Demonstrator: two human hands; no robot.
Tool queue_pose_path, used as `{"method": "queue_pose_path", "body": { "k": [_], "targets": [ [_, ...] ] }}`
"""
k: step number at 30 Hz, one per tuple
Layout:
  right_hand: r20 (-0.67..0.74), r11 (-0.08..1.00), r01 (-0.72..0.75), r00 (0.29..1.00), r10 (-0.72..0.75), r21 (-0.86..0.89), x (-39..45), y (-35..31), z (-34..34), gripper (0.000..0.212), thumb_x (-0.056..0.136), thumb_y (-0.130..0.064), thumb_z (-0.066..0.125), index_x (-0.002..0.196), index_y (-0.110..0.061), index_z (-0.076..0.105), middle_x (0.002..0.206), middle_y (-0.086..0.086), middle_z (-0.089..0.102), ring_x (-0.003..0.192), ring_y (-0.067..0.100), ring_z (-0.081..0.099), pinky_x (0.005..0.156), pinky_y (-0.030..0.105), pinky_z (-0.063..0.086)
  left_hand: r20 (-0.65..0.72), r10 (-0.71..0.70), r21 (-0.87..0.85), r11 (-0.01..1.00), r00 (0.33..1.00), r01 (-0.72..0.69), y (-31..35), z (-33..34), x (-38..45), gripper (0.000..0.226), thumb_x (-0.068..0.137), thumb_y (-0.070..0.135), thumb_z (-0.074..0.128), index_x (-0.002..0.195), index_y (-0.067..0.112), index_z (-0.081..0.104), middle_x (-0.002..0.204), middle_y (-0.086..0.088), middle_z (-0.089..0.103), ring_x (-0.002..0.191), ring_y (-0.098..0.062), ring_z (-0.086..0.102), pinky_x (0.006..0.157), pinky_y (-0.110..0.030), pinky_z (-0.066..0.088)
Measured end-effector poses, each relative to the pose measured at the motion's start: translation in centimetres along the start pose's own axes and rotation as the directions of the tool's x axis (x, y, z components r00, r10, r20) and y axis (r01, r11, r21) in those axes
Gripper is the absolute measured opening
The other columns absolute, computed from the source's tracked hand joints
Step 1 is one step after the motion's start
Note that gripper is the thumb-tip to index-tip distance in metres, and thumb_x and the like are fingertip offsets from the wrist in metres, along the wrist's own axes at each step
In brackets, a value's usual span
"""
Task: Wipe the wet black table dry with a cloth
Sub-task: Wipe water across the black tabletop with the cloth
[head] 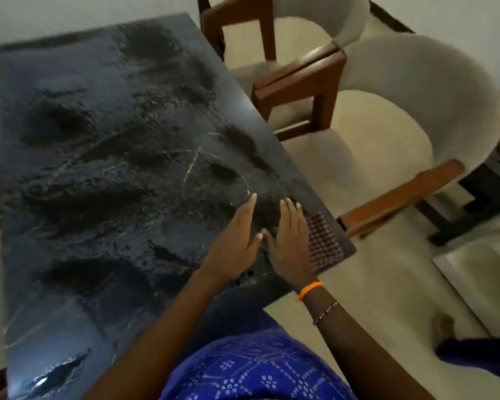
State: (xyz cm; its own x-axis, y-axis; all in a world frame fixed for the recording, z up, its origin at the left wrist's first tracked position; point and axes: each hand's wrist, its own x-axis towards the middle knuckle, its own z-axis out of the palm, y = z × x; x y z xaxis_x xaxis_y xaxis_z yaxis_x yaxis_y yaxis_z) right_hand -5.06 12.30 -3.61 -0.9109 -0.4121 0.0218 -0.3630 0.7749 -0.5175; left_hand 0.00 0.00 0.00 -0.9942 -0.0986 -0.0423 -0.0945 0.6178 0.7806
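Water streaks the black table (98, 174) beside 2 chairs (401, 116); both hands' grip flat open, pressing a dark cloth (324, 243).

A home dining room; a black stone table (104, 157) flanked by cushioned wooden-armed chairs (387, 116); pale tiled floor (387, 298).

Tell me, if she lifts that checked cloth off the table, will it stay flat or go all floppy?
Probably floppy: the checked cloth lies thin and flat, hugging the table corner. It may also cling and feel heavy, since the tabletop is wet. Both open hands, left hand and right hand, press on it.
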Motion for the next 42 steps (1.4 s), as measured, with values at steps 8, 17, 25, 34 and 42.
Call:
{"method": "queue_pose_path", "body": {
  "k": [8,17,25,34,42],
  "targets": [
    [0.024,0.900,-0.105,0.992,0.127,-0.424,-2.7,5.5,0.5,0.062,0.084,-0.037,0.062,0.131,0.000,0.046,0.134,0.023,0.050,0.120,0.040,0.052,0.094,0.047,0.048,0.269,-0.234,-0.273,0.912,0.934,0.307,0.8,5.1,-0.4,0.068,0.093,0.010,0.050,0.149,0.022,0.013,0.137,-0.001,0.047,0.101,-0.010,0.058,0.094,-0.027,0.045],
    [0.143,0.909,-0.060,0.981,0.130,-0.413,0.2,4.2,-2.5,0.020,0.090,-0.012,0.048,0.106,-0.002,0.054,0.102,0.018,0.063,0.090,0.034,0.062,0.062,0.035,0.046,0.205,-0.438,-0.331,0.811,0.875,0.483,-0.1,5.6,1.0,0.047,0.094,0.013,0.049,0.139,0.017,0.036,0.114,0.001,0.054,0.105,-0.019,0.055,0.091,-0.030,0.043],
    [0.451,0.730,-0.415,0.877,0.163,0.542,3.5,-1.0,-4.2,0.028,0.088,-0.005,0.051,0.061,-0.012,0.046,0.050,-0.003,0.051,0.048,0.011,0.048,0.046,0.020,0.034,0.049,-0.552,-0.560,0.675,0.832,0.481,-1.7,3.6,-0.9,0.023,0.098,0.017,0.041,0.119,0.020,0.051,0.124,-0.007,0.055,0.112,-0.022,0.055,0.095,-0.036,0.046],
    [0.849,0.060,-0.858,0.491,-0.195,0.510,5.3,-9.0,1.8,0.030,0.087,-0.025,0.050,0.100,-0.002,0.064,0.092,0.011,0.067,0.085,0.023,0.063,0.080,0.033,0.051,-0.014,-0.880,-0.872,0.242,0.474,0.425,-6.6,-6.2,-3.9,0.033,0.091,0.029,0.056,0.119,0.012,0.050,0.114,-0.010,0.061,0.085,-0.015,0.059,0.064,-0.028,0.047],
    [0.857,0.330,-0.792,0.490,-0.156,0.513,8.1,-17.0,7.5,0.018,0.090,-0.007,0.053,0.107,-0.008,0.060,0.095,0.009,0.068,0.083,0.022,0.066,0.071,0.034,0.056,-0.211,-0.916,-0.899,0.319,0.342,0.301,-11.6,-13.2,-6.2,0.031,0.093,0.014,0.054,0.122,0.014,0.046,0.115,-0.003,0.056,0.097,-0.017,0.057,0.074,-0.028,0.049]
  ]
}}
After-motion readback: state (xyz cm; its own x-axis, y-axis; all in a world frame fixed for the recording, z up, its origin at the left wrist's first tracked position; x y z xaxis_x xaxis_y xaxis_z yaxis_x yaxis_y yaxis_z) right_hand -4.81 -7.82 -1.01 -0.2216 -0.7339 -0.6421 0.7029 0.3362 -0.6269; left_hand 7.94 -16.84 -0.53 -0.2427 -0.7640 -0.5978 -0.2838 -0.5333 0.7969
